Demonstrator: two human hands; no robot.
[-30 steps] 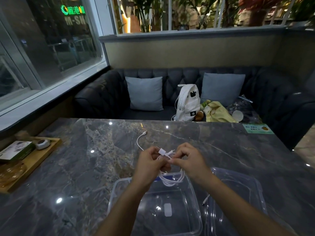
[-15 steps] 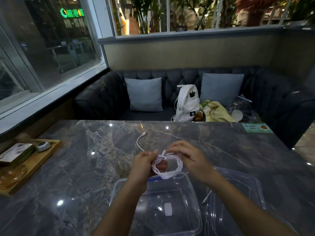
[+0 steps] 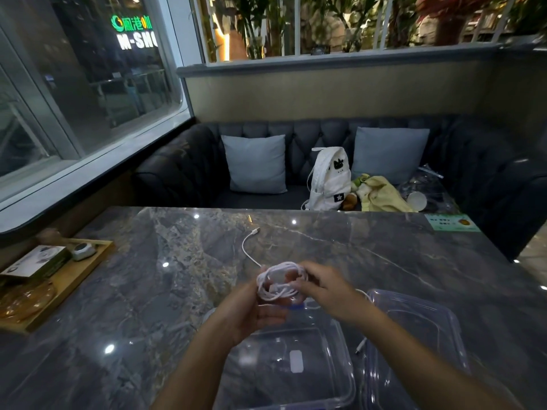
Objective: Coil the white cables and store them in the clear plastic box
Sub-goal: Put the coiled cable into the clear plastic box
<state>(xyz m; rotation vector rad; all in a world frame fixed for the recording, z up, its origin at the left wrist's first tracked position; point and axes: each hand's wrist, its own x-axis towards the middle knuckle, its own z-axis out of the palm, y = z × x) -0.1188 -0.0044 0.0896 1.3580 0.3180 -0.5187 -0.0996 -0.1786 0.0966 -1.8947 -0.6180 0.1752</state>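
Two hands: left hand (image 3: 257, 309) and right hand (image 3: 328, 291) both grasping the white cable coil (image 3: 279, 281).
Coil place: held above the box (image 3: 340, 377), 12 o'clock edge.
Risk: loops could spring loose if the trailing end (image 3: 248, 247) on the desk (image 3: 148, 291) snags.

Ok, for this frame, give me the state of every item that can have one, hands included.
white cable coil: looped, held above the table, one tail trailing onto the table
left hand: gripping the coil
right hand: gripping the coil
clear plastic box: open, no coil inside yet
box lid: off, lying right of the box
white backpack: upright on the sofa
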